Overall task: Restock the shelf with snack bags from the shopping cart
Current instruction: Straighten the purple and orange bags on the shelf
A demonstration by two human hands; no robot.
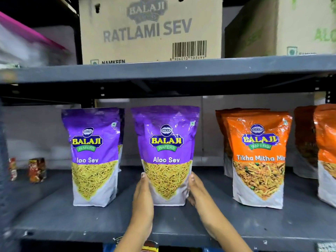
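Both hands, left hand [143, 195] and right hand [195, 190], clasp an upright Aloo Sev bag [166, 153] mid-shelf [54, 215]; release remains; cart unseen.

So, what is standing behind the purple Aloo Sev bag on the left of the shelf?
Behind the left purple Aloo Sev bag, the edge of another purple bag shows at its right side. Anything further back is covered, so I cannot count more.

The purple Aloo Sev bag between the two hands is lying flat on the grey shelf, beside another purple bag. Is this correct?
Not quite. In the head view the purple Aloo Sev bag stands upright on the grey shelf, not flat. The left hand and right hand hold its lower sides, and another purple bag stands beside it.
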